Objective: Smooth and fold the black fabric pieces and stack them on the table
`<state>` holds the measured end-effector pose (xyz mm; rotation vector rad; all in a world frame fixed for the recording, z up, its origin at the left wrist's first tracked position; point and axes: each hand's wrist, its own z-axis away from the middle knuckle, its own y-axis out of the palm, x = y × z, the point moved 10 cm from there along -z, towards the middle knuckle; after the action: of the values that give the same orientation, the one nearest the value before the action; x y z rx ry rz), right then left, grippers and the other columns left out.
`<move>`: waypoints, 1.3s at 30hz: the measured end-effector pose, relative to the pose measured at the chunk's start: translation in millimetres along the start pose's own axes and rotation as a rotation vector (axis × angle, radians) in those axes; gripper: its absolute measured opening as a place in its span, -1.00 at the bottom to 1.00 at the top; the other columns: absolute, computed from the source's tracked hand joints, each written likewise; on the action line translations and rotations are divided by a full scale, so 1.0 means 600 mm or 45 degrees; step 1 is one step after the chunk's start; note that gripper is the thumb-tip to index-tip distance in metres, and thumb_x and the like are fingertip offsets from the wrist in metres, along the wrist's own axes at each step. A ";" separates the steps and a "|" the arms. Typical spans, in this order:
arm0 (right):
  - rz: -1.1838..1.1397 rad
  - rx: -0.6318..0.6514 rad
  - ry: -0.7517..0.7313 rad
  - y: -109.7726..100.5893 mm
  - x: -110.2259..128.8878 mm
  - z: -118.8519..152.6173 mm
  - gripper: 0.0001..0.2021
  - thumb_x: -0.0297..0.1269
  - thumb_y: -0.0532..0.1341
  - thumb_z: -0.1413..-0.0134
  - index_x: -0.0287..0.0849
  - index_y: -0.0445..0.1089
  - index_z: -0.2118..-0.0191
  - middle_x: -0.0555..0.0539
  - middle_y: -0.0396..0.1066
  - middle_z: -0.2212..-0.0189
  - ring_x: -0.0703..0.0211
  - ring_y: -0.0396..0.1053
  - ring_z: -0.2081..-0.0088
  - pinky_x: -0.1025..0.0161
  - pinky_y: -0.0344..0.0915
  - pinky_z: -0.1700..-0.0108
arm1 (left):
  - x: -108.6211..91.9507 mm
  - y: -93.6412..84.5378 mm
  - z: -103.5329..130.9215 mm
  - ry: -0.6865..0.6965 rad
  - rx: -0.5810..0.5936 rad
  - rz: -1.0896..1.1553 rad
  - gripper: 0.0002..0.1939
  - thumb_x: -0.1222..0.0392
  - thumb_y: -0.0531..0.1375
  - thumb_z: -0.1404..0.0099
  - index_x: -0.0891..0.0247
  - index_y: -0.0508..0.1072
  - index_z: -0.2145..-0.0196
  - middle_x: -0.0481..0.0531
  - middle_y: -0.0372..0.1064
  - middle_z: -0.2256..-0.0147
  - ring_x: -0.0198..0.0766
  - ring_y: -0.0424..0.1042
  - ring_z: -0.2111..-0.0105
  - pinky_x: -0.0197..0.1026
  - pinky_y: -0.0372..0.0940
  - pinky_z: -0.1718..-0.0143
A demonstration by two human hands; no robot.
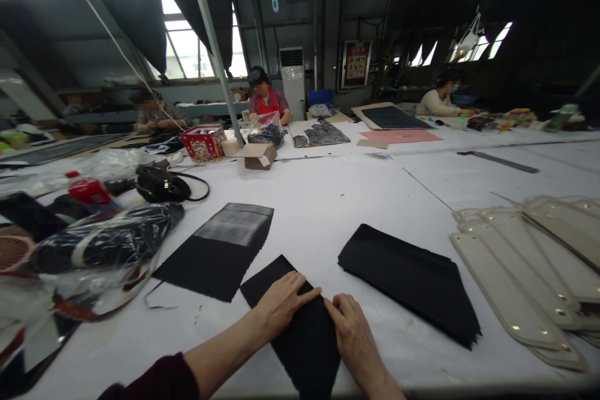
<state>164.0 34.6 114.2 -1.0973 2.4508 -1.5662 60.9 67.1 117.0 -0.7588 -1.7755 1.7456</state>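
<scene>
A black fabric piece [307,350] lies at the table's near edge, between and under my hands. My left hand [284,303] rests on its upper part, fingers spread across the cloth. At the cloth's right edge is my right hand [351,328], its fingers bent and pressed together; what they pinch, if anything, is too small to make out. To the left lies another black piece [215,256] with a greyish upper part. A stack of black fabric pieces [407,278] lies to the right.
Beige panels with metal eyelets [510,287] overlap at the right. Plastic-wrapped bundles [107,240] and a black bag [162,184] sit at the left. Farther back are a small cardboard box [257,156], a red box [203,144] and seated people.
</scene>
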 end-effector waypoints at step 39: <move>0.156 0.041 0.141 -0.059 -0.013 0.085 -0.55 -0.61 0.00 -0.11 -0.11 0.30 -0.06 -0.11 0.33 0.21 0.10 0.25 0.19 0.16 0.15 0.19 | 0.007 -0.013 0.002 0.037 0.031 -0.060 -0.39 0.45 0.05 -0.23 0.12 0.17 -0.21 0.10 0.21 -0.10 -0.10 0.19 -0.09 -0.04 0.05 -0.13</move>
<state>208.4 -9.4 115.3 -0.8600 2.4976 -1.6652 56.7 69.4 124.8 -0.7229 -1.7360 1.7143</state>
